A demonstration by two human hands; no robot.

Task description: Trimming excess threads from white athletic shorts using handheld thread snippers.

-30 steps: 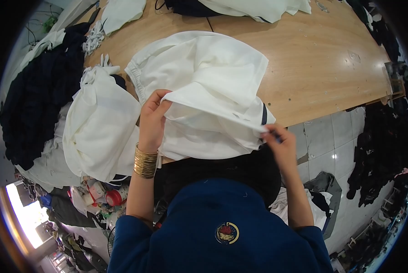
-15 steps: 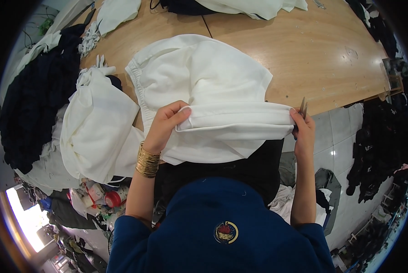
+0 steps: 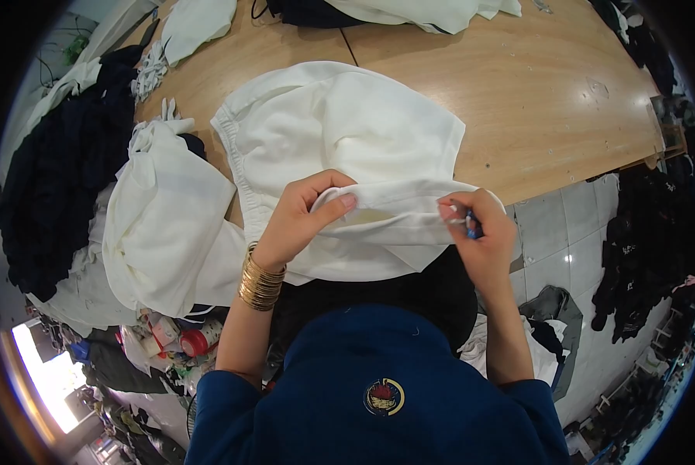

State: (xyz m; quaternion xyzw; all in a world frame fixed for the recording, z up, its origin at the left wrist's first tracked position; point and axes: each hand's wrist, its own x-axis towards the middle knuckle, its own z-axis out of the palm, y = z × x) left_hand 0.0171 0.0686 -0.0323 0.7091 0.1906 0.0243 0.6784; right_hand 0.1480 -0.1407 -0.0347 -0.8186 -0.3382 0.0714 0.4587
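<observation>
A pair of white shorts [image 3: 347, 116] with a gathered elastic waistband lies on the wooden table, its near part lifted toward me. My left hand [image 3: 305, 213] pinches a folded edge of the cloth between thumb and fingers. At the other end of that fold, my right hand [image 3: 483, 232] is closed near the edge. Small thread snips [image 3: 474, 226], with a blue part showing, sit inside the right hand; their blades are hidden now. Between my hands the fold gapes a little.
Another heap of white cloth [image 3: 161, 217] hangs over the table's left side, beside a dark pile of clothes [image 3: 68, 170]. More cloth lies along the far edge. The wooden table [image 3: 549, 101] stretches to the right, with tiled floor [image 3: 564, 225] beyond its edge.
My right hand has moved left along the fold, turning so the snips' blades no longer show. My left hand has shifted slightly right. The fold, stretched flat before, now sags and gapes.
</observation>
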